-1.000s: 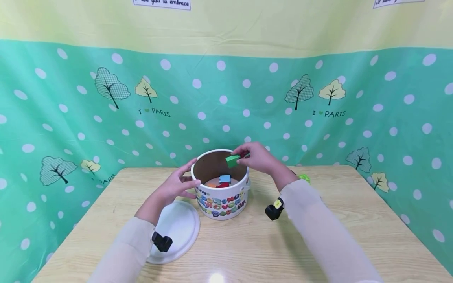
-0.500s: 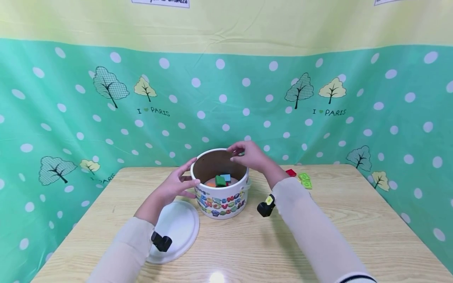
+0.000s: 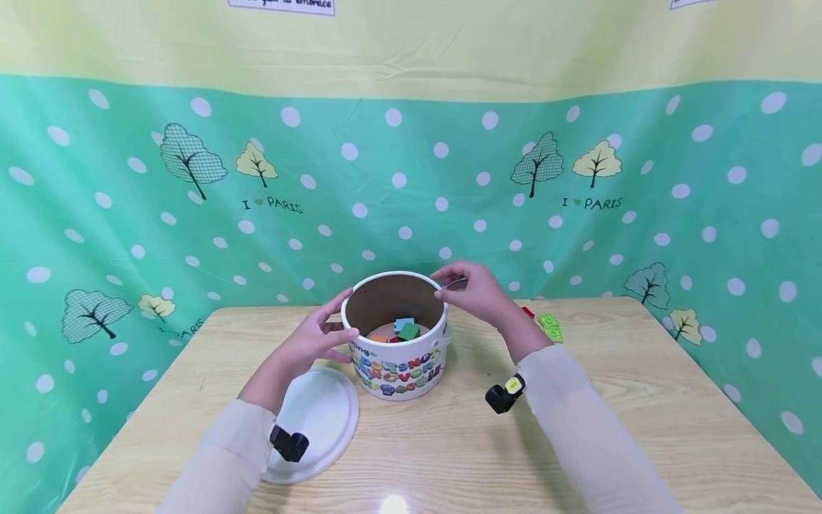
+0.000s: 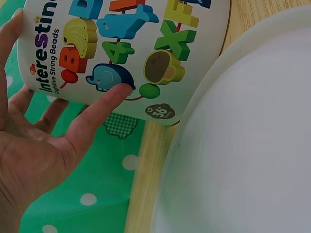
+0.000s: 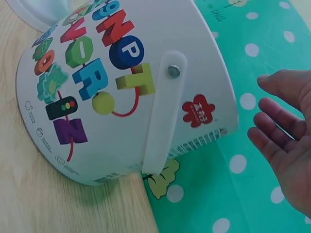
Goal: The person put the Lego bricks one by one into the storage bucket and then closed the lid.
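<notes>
A white bucket printed with colourful letters and pictures stands upright on the table. My left hand lies against its left side with fingers spread; in the left wrist view the straight thumb touches the printed wall. Inside the bucket lie a green block, a light blue block, an orange piece and part of a red one. Just beyond the right rim is my right hand. The right wrist view shows this hand's fingers loosely bent, with nothing held, apart from the bucket.
A round white lid lies on the wooden table, left of the bucket and under my left forearm. Yellow-green pieces and a red piece lie behind my right forearm. A green dotted cloth hangs behind.
My right hand has let go of the green block, which now lies in the bucket. That hand has drawn back to the right. The left hand stays at the bucket.
</notes>
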Demonstrator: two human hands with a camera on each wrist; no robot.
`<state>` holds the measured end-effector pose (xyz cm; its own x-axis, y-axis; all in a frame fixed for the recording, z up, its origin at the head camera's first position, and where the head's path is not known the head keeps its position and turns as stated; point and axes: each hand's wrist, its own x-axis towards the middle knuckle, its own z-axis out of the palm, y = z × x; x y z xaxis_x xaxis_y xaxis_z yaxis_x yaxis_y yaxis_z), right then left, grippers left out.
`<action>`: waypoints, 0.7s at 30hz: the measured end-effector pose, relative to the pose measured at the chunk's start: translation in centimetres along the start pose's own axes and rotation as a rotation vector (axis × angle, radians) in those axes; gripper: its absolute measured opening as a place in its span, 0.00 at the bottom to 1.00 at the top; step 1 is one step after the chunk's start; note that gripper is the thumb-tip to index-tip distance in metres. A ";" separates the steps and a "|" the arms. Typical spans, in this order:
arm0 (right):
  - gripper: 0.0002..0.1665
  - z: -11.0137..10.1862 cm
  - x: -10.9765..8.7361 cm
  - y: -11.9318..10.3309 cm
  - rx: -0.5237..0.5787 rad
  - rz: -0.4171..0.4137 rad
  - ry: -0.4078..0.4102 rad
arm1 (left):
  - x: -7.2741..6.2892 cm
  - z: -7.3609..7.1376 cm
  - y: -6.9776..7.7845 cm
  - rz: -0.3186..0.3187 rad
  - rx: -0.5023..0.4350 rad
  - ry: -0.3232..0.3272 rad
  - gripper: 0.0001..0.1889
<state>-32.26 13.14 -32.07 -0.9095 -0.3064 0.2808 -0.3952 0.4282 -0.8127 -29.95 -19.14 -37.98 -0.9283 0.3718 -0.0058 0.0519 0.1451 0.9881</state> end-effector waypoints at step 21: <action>0.16 -1.9 -4.6 3.8 -0.075 -0.121 0.075 | 0.0 0.0 0.1 -0.002 0.004 0.004 0.46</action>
<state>-29.81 17.87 -35.51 -0.8605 -0.2963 0.4144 -0.5086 0.4554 -0.7307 -29.94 -19.17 -37.88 -0.9298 0.3679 -0.0070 0.0516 0.1491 0.9875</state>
